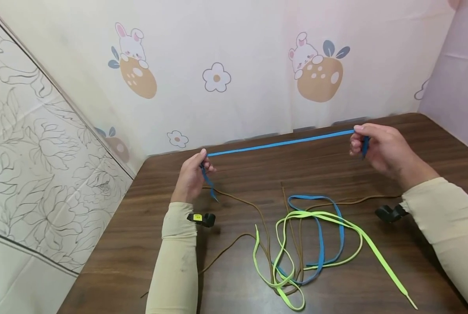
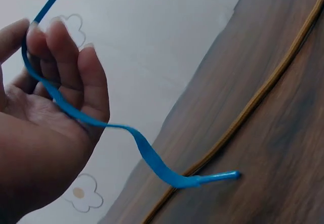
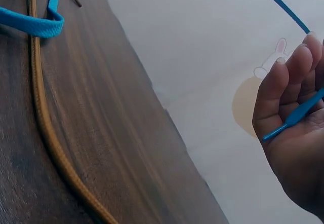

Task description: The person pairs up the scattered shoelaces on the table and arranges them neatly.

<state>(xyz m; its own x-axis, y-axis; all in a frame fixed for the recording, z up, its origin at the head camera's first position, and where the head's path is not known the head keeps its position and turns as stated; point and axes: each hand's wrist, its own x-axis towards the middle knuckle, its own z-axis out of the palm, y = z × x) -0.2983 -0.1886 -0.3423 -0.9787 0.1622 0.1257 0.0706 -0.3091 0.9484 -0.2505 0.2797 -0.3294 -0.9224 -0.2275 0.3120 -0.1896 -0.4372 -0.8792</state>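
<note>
Two hands, one taut blue lace [image 1: 281, 143] spanning the frame's centre, raised above the table. Left hand [image 1: 190, 176], left of centre: thumb and fingers pinching the lace; loose end crosses the palm, hangs past the fingers. Right hand [image 1: 383, 148], right of centre: likewise pinching, short tail lying across the palm. Lower centre: yellow-green lace [image 1: 386, 266], second blue lace [image 1: 321, 240] and brown lace [image 3: 39, 102] tangled on dark wood-grain table [image 1: 132, 244]. Upper frame: pale wall [image 1: 257, 48], rabbit-and-flower print. Left edge: white panel [image 1: 6, 187], line-drawn blooms.

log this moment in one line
left grip: pinching taut blue lace; right grip: pinching it too; on table: yellow-green lace, brown lacing, second blue lace
</note>
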